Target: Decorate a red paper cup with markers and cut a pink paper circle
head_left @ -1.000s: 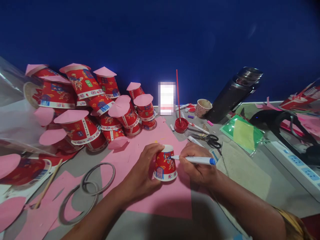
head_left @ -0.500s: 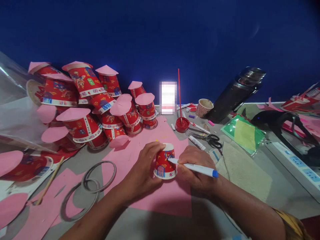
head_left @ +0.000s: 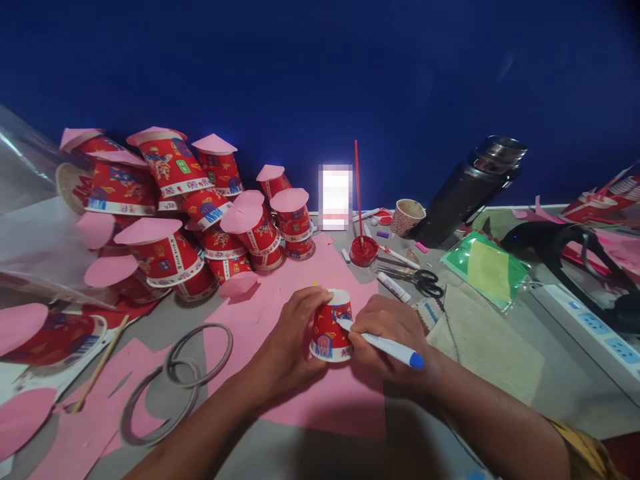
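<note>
The left hand (head_left: 290, 340) grips an upturned red paper cup (head_left: 331, 327) on pink paper (head_left: 320, 400). The right hand (head_left: 390, 340) pinches a blue-capped marker (head_left: 383, 343), its tip touching the cup's side.

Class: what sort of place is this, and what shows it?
Probably a craft worktable: a pile of red printed paper cups capped with pink paper cones, black-handled scissors, and a pink paper sheet.
</note>
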Motion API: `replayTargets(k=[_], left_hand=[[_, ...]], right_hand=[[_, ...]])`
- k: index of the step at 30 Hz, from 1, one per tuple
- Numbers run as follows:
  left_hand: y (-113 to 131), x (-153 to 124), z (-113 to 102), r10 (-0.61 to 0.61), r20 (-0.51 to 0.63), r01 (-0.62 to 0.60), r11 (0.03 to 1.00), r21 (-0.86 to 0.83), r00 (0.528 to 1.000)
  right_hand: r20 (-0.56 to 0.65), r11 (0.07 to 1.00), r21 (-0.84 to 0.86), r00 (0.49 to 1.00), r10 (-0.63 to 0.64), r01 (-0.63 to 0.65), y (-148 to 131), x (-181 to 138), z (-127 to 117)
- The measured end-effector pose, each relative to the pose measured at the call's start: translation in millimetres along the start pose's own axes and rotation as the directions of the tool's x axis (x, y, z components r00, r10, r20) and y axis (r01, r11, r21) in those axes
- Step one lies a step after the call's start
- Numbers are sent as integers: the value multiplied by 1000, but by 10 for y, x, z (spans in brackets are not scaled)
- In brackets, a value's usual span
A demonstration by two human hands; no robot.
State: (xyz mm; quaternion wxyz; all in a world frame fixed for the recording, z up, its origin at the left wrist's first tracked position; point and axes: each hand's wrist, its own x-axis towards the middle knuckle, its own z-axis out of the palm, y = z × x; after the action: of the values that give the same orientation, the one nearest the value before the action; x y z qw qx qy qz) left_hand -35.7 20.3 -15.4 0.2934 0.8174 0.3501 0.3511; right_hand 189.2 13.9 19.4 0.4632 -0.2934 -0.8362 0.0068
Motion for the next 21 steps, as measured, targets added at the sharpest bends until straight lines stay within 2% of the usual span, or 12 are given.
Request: replayTargets(k=[12,21], left_hand=[[40,11,-28,-29,11,29,1000,-1,1000],[37,19,-27,-1,-2,1,1000,-11,1000]], right_hand=[[-24,999,-29,999,29,-30,53,-15,-33],[-91,990,111,991,98,-88,36,21,-57]])
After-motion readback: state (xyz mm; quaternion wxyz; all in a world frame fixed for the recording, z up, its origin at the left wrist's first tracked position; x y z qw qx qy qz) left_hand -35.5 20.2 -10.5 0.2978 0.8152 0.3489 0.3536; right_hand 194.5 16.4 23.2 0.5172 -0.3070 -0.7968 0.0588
